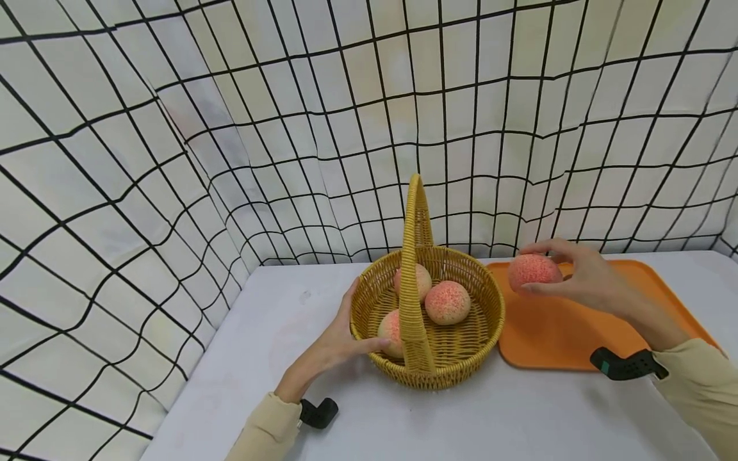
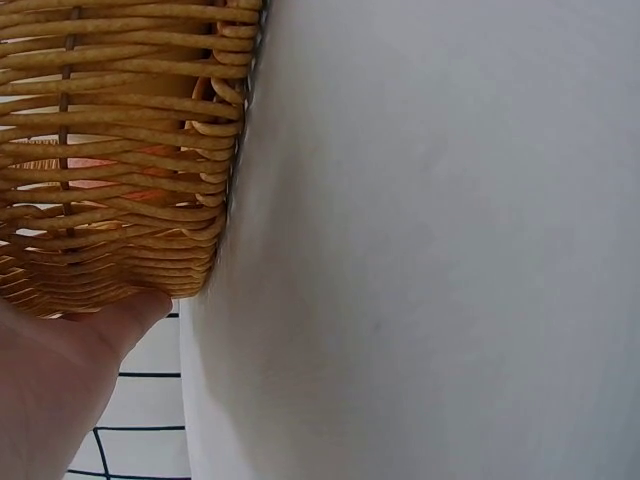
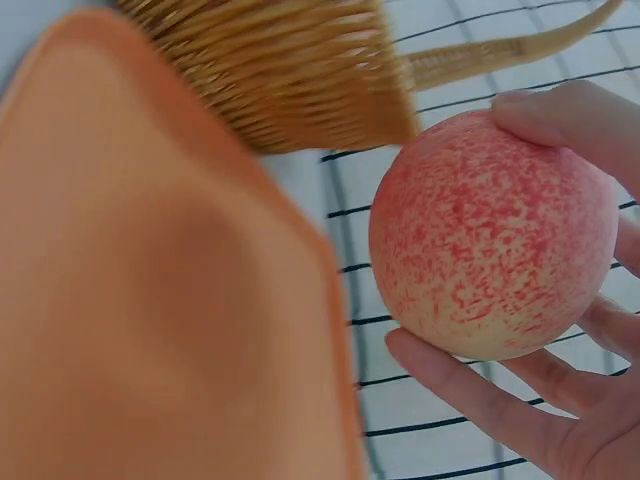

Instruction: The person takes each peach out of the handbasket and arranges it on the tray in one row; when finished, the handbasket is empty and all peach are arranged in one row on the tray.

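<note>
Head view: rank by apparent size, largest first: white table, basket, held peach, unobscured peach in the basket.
1. White table
2. Basket
3. Held peach and unobscured peach: about alike, so not ranked against each other.

A white table (image 1: 242, 358) spreads below — pale, with faint greyish shading in places. Behind it and along its left rises a white backdrop (image 1: 357, 150) crossed by wavering black grid lines (image 1: 55, 137) — soft yellowish patches tint its upper area.
</note>
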Demonstrator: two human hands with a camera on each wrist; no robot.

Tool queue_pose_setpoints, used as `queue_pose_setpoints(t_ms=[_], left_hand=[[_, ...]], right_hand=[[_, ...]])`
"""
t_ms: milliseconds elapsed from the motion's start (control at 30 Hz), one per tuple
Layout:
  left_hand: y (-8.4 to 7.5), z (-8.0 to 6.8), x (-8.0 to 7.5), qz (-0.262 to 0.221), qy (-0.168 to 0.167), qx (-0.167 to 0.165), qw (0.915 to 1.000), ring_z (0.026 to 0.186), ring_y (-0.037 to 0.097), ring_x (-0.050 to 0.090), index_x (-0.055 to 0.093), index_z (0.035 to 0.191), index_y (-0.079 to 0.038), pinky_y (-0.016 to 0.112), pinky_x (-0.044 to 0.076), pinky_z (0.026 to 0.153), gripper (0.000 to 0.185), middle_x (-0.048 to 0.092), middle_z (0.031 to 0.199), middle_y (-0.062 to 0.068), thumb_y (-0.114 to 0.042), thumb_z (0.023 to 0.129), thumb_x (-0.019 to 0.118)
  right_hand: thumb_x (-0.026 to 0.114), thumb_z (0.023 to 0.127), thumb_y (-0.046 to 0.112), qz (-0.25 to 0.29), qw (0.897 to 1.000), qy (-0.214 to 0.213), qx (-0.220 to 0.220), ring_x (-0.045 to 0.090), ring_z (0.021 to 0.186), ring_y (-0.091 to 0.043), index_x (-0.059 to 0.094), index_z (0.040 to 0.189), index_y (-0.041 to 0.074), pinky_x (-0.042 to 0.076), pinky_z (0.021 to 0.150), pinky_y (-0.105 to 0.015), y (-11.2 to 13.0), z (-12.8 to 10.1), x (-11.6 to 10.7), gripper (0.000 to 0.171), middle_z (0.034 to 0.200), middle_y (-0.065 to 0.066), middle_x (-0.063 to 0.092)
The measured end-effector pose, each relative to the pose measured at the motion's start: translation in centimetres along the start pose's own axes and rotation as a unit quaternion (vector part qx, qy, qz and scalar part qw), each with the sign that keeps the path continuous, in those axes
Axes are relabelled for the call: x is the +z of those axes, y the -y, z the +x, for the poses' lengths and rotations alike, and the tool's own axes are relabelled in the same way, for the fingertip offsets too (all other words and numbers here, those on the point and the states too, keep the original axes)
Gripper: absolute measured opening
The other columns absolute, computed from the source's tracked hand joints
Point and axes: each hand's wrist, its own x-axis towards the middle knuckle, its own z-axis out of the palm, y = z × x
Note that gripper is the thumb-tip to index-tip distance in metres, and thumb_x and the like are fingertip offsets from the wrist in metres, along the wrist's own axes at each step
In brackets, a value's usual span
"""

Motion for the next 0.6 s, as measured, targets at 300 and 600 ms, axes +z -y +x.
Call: queue_pose_setpoints(t_ms=[300,600], left_hand=[[0.2,0.0,0.1,0.002,0.002,0.011,0.9999,0.156,0.041,0.023,-0.007,0.169,-0.019,0.061,0.025,0.123,0.134,0.008,0.173,0.018,-0.052,0.079,0.088],[0.0,-0.2,0.1,0.002,-0.003,0.005,1.0000,0.156,0.041,0.021,-0.007,0.169,-0.019,0.059,0.023,0.124,0.133,0.007,0.174,0.017,-0.049,0.080,0.087]], right_hand=[[0.091,0.083,0.032,-0.014,0.999,0.042,-0.021,0.060,0.114,-0.040,0.068,0.132,0.011,0.056,0.074,-0.036,-2.6,0.2,2.3,0.058,0.130,-0.016,0.065],[0.089,0.086,0.029,-0.010,0.999,0.039,-0.022,0.060,0.115,-0.040,0.066,0.133,0.006,0.055,0.078,-0.037,-3.1,0.3,3.4,0.058,0.130,-0.018,0.066]])
